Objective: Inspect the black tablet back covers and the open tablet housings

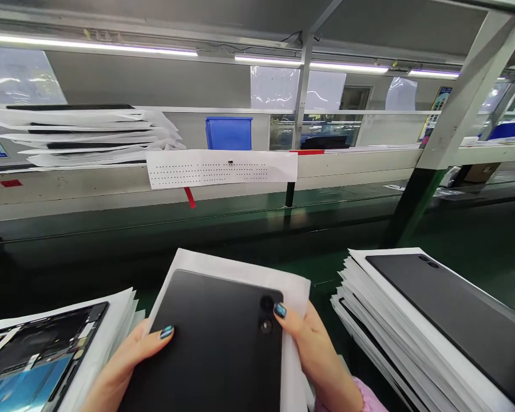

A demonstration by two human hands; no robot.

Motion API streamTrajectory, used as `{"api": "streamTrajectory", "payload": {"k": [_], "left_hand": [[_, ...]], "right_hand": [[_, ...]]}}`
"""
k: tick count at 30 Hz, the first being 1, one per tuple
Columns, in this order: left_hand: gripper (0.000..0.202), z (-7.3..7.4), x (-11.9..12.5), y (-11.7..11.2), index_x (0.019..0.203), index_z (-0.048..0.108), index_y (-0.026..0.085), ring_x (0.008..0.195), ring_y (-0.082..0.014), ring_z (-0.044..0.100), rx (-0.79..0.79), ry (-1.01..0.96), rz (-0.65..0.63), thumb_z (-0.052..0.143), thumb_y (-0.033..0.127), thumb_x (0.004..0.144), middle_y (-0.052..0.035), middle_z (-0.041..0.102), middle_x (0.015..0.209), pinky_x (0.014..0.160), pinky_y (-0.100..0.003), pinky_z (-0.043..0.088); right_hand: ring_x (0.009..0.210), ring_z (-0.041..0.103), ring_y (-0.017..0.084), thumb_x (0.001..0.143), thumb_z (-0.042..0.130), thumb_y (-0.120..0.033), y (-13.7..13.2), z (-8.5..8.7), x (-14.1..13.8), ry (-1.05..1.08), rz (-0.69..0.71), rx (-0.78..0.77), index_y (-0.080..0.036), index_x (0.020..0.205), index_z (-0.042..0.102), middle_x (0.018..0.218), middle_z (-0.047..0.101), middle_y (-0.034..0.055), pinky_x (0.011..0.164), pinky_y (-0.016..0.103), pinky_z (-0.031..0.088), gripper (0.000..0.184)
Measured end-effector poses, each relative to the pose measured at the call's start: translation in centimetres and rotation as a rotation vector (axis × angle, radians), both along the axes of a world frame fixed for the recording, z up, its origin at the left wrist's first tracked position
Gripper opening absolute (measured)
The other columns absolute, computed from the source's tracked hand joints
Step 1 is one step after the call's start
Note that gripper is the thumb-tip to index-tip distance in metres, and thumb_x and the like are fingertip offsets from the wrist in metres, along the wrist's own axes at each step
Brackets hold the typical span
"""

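Both my hands hold a black tablet (210,343) lying back-up on a white sheet (298,303), with two round camera lenses near its upper right. My left hand (129,366) grips its lower left side, thumb on the black back. My right hand (313,349) pinches the right side, thumb near the lenses. To the right, another black tablet (450,315) tops a stack of white sheets (369,320). Nearest my left hand, an opened tablet (34,355) showing internal parts and a blue area rests on white sheets (115,326).
A dark green conveyor belt (197,240) runs crosswise ahead. Beyond it are a dotted white sheet (221,169), a blue plastic bin (229,133) and a pile of white sheets with dark tablets (81,134). A steel frame post (467,97) stands at right.
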State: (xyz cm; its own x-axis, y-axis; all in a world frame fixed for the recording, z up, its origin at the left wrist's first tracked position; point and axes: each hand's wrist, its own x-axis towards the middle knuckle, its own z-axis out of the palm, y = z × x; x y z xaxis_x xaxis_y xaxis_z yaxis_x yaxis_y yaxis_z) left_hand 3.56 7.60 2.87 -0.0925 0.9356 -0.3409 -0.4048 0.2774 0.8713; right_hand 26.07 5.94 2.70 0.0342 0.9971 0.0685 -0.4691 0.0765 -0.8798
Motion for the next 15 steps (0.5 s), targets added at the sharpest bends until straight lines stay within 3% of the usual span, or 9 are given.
{"api": "streamTrajectory", "payload": {"k": [2, 4, 8, 9, 11, 15], "left_hand": [[0.042, 0.6, 0.3, 0.1, 0.075, 0.071, 0.019, 0.052, -0.0273, 0.071, 0.017, -0.032, -0.004, 0.095, 0.021, 0.040, 0.0027, 0.067, 0.049, 0.040, -0.025, 0.051], [0.032, 1.2, 0.5, 0.0, 0.077, 0.070, 0.018, 0.053, -0.0254, 0.071, 0.002, -0.068, 0.039, 0.091, 0.024, 0.053, 0.0006, 0.071, 0.057, 0.042, -0.025, 0.052], [0.008, 1.8, 0.6, 0.2, 0.086, 0.071, 0.013, 0.057, -0.0237, 0.072, -0.065, -0.098, 0.163, 0.070, 0.020, 0.081, -0.0057, 0.076, 0.070, 0.045, -0.027, 0.054], [0.010, 1.8, 0.7, 0.5, 0.086, 0.071, 0.011, 0.058, -0.0226, 0.072, -0.080, -0.139, 0.205, 0.063, 0.017, 0.086, -0.0069, 0.076, 0.071, 0.048, -0.026, 0.055], [0.019, 1.6, 0.7, 1.2, 0.092, 0.072, 0.007, 0.070, -0.0221, 0.074, 0.067, -0.319, 0.179, 0.055, 0.015, 0.092, -0.0096, 0.078, 0.079, 0.066, -0.027, 0.059], [0.027, 1.0, 0.7, 2.1, 0.094, 0.074, 0.008, 0.086, -0.0234, 0.075, 0.167, -0.366, 0.237, 0.051, 0.023, 0.098, -0.0098, 0.078, 0.083, 0.088, -0.032, 0.057]], "right_hand": [[0.098, 0.067, 0.029, 0.077, 0.078, -0.062, 1.1, -0.1, 0.1, -0.135, -0.066, 0.012, -0.019, 0.099, 0.069, 0.097, 0.073, 0.0066, 0.086, 0.036, 0.054, 0.049], [0.086, 0.066, 0.024, 0.084, 0.072, -0.055, 2.3, -0.3, 0.5, -0.309, -0.141, 0.108, -0.020, 0.105, 0.064, 0.100, 0.070, 0.0062, 0.076, 0.033, 0.054, 0.042], [0.077, 0.060, 0.018, 0.085, 0.068, -0.040, 3.4, -0.8, 1.6, -0.604, -0.468, 0.304, -0.022, 0.111, 0.058, 0.102, 0.063, 0.0049, 0.071, 0.029, 0.051, 0.033], [0.078, 0.060, 0.018, 0.086, 0.066, -0.040, 3.4, -0.8, 1.9, -0.650, -0.488, 0.310, -0.022, 0.108, 0.060, 0.096, 0.064, 0.0045, 0.070, 0.029, 0.050, 0.029], [0.071, 0.060, 0.019, 0.086, 0.065, -0.044, 3.4, -0.8, 2.5, -0.736, -0.321, 0.267, -0.021, 0.094, 0.064, 0.081, 0.064, 0.0036, 0.063, 0.027, 0.049, 0.025], [0.055, 0.057, 0.019, 0.082, 0.068, -0.059, 4.3, -1.4, 3.4, -0.784, 0.163, 0.205, -0.020, 0.074, 0.068, 0.062, 0.061, 0.0041, 0.047, 0.024, 0.045, 0.040]]}}
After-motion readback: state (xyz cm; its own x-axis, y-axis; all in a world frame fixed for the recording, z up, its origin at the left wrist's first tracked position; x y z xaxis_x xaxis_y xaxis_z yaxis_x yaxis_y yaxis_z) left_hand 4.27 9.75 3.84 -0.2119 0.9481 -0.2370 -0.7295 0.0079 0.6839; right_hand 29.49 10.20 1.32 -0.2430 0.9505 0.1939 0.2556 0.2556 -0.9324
